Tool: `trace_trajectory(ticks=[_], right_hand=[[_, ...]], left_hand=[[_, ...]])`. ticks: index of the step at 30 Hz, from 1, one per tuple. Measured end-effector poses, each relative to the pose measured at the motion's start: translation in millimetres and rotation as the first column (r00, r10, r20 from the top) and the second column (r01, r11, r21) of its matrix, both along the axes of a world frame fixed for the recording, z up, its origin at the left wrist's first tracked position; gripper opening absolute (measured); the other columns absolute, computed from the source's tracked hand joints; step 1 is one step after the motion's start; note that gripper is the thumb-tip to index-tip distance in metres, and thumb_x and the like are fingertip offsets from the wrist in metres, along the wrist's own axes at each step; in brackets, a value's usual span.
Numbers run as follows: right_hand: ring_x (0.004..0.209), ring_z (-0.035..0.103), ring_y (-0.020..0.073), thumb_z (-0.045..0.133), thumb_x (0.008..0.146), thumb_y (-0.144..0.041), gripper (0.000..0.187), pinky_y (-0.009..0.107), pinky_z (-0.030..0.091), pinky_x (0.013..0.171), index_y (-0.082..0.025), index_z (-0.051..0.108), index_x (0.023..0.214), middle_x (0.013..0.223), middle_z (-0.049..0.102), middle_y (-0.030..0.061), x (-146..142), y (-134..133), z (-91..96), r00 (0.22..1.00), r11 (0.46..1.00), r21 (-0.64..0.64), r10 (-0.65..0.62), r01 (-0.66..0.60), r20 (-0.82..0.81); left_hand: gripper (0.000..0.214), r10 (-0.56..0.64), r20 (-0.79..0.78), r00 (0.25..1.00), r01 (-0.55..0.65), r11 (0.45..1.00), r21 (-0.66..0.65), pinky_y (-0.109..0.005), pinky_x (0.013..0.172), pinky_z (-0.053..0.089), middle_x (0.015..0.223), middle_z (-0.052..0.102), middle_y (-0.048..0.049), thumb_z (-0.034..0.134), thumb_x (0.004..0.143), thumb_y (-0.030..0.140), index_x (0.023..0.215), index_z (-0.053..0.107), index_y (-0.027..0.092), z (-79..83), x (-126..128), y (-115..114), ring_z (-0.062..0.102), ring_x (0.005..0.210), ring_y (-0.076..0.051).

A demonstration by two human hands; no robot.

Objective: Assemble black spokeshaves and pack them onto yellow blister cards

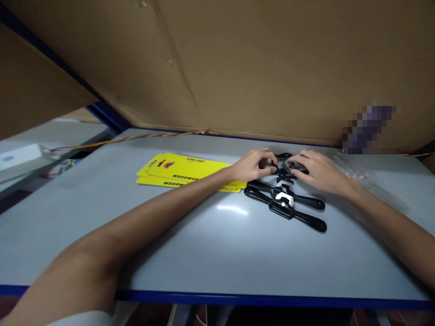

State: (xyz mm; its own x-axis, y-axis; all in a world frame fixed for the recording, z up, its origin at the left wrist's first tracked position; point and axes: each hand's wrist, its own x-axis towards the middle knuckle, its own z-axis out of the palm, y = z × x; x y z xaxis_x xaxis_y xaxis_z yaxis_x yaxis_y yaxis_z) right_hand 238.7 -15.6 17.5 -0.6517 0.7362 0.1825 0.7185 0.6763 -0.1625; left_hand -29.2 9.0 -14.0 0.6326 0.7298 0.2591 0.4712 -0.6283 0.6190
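Note:
Several black spokeshaves lie in a row on the grey table, their bodies showing silver metal. The nearest spokeshave lies fully exposed, and a second spokeshave is just behind it. At the far end of the row, my left hand curls its thumb and fingers on a dark spokeshave. From the other side my right hand grips the same tool with bent fingers. My fingers partly hide that spokeshave and those around it. Yellow printed cards lie stacked under and beside my left wrist.
Clear plastic bags lie right of my right forearm. A cardboard-like panel rises behind the table, with red and yellow wires along its foot. A white box stands at the left. A pixelated dark object leans at the back right.

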Motion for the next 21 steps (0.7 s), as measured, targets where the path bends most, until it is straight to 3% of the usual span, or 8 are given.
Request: trace_trajectory(ticks=[4,9,14,17,21], right_hand=[[0.109,0.069,0.0301,0.054,0.101,-0.031,0.038,0.047,0.052,0.097,-0.022,0.069,0.135,0.127,0.074,0.0136,-5.3,2.1,-4.1,0.991,0.996,-0.085,-0.030,0.018,-0.132],[0.086,0.069,0.0236,0.058,0.094,-0.023,0.032,0.041,0.055,0.088,-0.020,0.073,0.122,0.098,0.076,0.0074,-5.7,18.4,-6.1,0.919,0.991,-0.082,-0.125,0.102,-0.375],[0.112,0.068,0.0297,0.053,0.100,-0.028,0.030,0.046,0.051,0.099,-0.019,0.073,0.120,0.131,0.069,0.0165,0.7,14.4,-4.2,0.965,0.997,0.034,-0.056,0.067,-0.257],[0.098,0.068,0.0253,0.048,0.104,-0.034,0.029,0.040,0.050,0.088,-0.019,0.072,0.110,0.114,0.072,0.0127,-3.8,-8.0,3.8,0.982,1.000,0.001,-0.005,0.005,-0.191],[0.075,0.059,0.0193,0.051,0.103,-0.035,0.024,0.033,0.039,0.070,-0.020,0.066,0.091,0.090,0.070,0.0061,-16.6,-39.4,19.3,0.995,0.990,-0.099,0.101,-0.101,0.002]], left_hand=[[0.032,-0.047,-0.040,0.998,0.050,0.996,0.075,-0.033,0.073,0.044,0.086,0.057,-0.0026,0.064,0.092,0.048,0.098,0.071,0.017,-1.2,2.2,-1.7,0.055,0.078,-0.018],[0.033,-0.056,-0.060,0.997,0.063,0.992,0.111,-0.033,0.073,0.044,0.080,0.056,-0.0013,0.060,0.096,0.049,0.096,0.069,0.017,-1.0,4.5,-2.3,0.054,0.076,-0.018],[0.035,-0.064,-0.069,0.996,0.076,0.980,0.183,-0.033,0.071,0.044,0.080,0.058,-0.0026,0.050,0.100,0.046,0.096,0.069,0.017,-0.6,3.2,-4.8,0.055,0.074,-0.018],[0.035,-0.096,-0.085,0.992,0.115,0.959,0.257,-0.033,0.072,0.046,0.083,0.062,-0.0050,0.050,0.099,0.047,0.092,0.068,0.018,-1.0,2.3,-7.3,0.058,0.078,-0.020],[0.040,-0.189,-0.146,0.971,0.226,0.922,0.314,-0.034,0.072,0.047,0.080,0.064,-0.0054,0.055,0.094,0.057,0.081,0.064,0.020,-1.9,1.1,-8.1,0.059,0.075,-0.021]])
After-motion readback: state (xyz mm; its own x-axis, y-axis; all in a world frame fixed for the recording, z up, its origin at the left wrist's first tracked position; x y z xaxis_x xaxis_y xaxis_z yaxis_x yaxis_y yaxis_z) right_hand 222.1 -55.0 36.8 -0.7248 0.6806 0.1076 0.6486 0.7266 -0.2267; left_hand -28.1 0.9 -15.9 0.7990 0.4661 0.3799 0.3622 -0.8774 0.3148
